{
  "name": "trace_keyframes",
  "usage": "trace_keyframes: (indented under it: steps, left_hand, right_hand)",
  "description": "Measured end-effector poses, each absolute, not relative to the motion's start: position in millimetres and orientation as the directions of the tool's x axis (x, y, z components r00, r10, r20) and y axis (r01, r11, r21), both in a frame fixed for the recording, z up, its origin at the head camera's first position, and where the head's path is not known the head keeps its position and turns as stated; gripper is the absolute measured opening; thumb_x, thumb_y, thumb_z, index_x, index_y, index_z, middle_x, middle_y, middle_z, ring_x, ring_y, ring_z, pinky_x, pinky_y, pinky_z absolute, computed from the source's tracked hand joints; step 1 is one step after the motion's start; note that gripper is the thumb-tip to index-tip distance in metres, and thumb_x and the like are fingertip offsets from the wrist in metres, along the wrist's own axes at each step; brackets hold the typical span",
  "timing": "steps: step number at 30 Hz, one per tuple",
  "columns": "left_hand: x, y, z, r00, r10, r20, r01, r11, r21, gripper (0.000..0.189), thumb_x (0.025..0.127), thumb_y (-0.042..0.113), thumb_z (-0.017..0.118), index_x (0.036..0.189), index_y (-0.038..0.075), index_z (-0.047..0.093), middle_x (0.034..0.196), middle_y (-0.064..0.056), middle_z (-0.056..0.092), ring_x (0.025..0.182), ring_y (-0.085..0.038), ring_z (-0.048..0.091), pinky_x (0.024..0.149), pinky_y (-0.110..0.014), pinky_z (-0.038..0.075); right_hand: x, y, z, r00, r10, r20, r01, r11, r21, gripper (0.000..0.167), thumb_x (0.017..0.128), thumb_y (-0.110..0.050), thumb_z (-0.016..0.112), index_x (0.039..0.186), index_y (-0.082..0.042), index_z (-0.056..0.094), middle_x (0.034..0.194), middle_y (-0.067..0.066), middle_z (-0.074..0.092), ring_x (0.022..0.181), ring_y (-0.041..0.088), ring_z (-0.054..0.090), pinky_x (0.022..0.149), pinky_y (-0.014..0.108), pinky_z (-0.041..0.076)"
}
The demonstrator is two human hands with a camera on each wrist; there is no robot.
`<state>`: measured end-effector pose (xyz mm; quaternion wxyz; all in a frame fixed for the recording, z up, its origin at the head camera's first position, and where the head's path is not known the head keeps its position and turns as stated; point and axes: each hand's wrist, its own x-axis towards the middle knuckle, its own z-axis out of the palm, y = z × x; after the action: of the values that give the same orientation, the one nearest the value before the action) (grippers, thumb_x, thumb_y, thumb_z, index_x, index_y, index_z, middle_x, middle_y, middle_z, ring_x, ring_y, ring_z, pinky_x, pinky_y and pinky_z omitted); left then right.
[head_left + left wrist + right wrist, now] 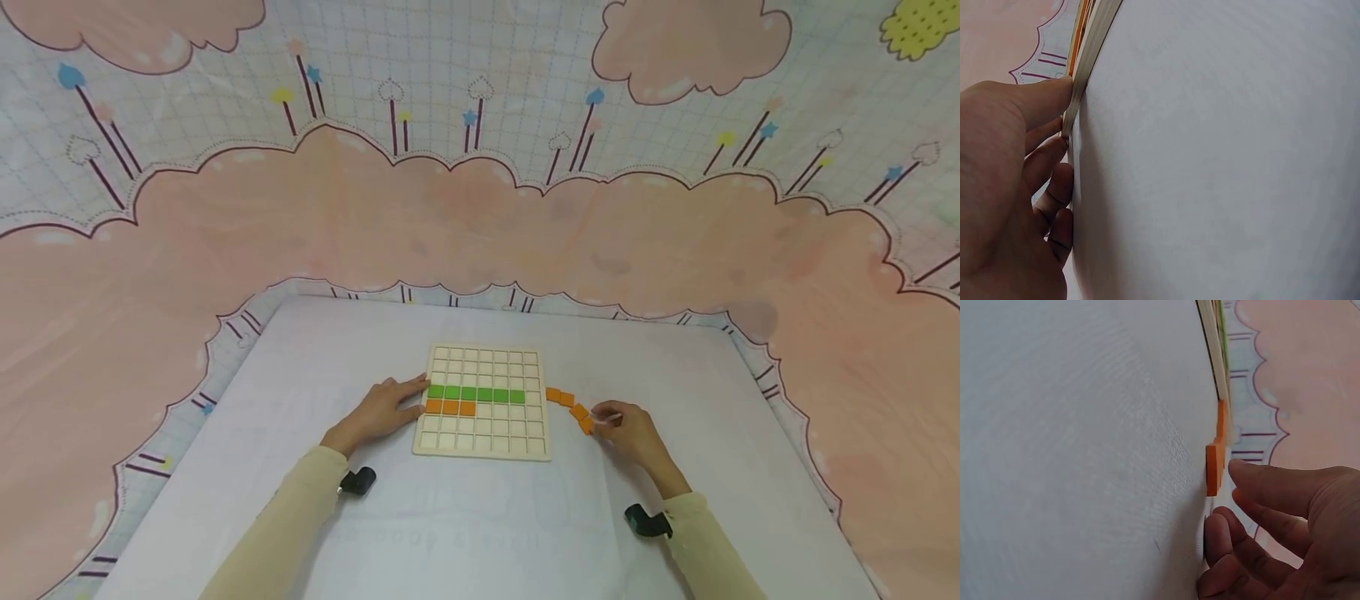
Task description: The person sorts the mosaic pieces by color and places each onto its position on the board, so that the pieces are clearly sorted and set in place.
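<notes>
A pale wooden grid board (480, 450) lies on the table, with a row of several green tiles (477, 394) and, below it, three orange tiles (451, 407) at the left. My left hand (377, 410) touches the board's left edge; in the left wrist view its thumb (1054, 100) is against the board's side (1094, 47). Right of the board, loose orange tiles (579, 412) trail toward my right hand (628, 429). That hand's thumb and forefinger are apart at the nearest orange tile (1212, 470), while its other fingers curl down by the table.
A white cloth covers the table (480, 533). Behind and at both sides hangs a printed curtain (480, 225) with cloud shapes. Dark wrist cameras (648, 522) jut inward from both sleeves (281, 525).
</notes>
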<state>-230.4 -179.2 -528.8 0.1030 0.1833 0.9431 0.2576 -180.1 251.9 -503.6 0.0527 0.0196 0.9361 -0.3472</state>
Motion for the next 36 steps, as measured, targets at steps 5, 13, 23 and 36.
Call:
trace_keyframes:
  steps: [5,13,23,36]
  left_hand:
    - [-229.2,-178.5,-528.2,-0.913,0.395,-0.104,0.288,0.802,0.523,0.054,0.098,0.037,0.059,0.148,0.022,0.045,0.160,0.006,0.034,0.127,-0.029,0.047,0.117,-0.060,0.022]
    - [-228.7,-178.5,-525.7,-0.913,0.396,-0.092,0.299,0.807,0.509,0.055,0.097,0.037,0.060,0.148,0.021,0.046,0.159,0.005,0.036,0.102,-0.017,0.047,0.110,-0.055,0.032]
    - [-228.5,-177.7,-526.6,-0.917,0.384,-0.109,0.278,0.811,0.514,0.054,0.098,0.038,0.058,0.149,0.024,0.045,0.159,0.008,0.035,0.114,-0.022,0.049,0.114,-0.058,0.027]
    - [-227.6,-178.6,-527.7,-0.920,0.378,-0.107,0.272,0.809,0.521,0.055,0.098,0.038,0.059,0.149,0.024,0.045,0.159,0.007,0.035,0.132,-0.030,0.045,0.115,-0.059,0.025]
  right_hand:
    - [-181.6,253.8,-506.8,-0.993,0.003,-0.119,0.078,0.772,-0.631,0.029,0.084,-0.010,0.073,0.112,-0.004,0.070,0.112,0.015,0.070,0.098,0.027,0.064,0.079,0.040,0.054]
    - [-182.9,254.8,-509.2,-0.992,0.004,-0.127,0.083,0.774,-0.628,0.027,0.084,-0.009,0.074,0.110,-0.006,0.071,0.110,0.013,0.070,0.094,0.024,0.060,0.078,0.039,0.051]
    - [-183.9,255.9,-509.6,-0.993,-0.011,-0.118,0.066,0.778,-0.625,0.019,0.082,-0.009,0.075,0.100,-0.008,0.069,0.099,0.009,0.070,0.089,0.022,0.059,0.072,0.031,0.046]
    - [-181.4,255.5,-509.3,-0.992,0.006,-0.128,0.090,0.747,-0.658,0.019,0.086,-0.012,0.074,0.104,-0.006,0.070,0.095,0.008,0.069,0.087,0.021,0.059,0.075,0.031,0.047]
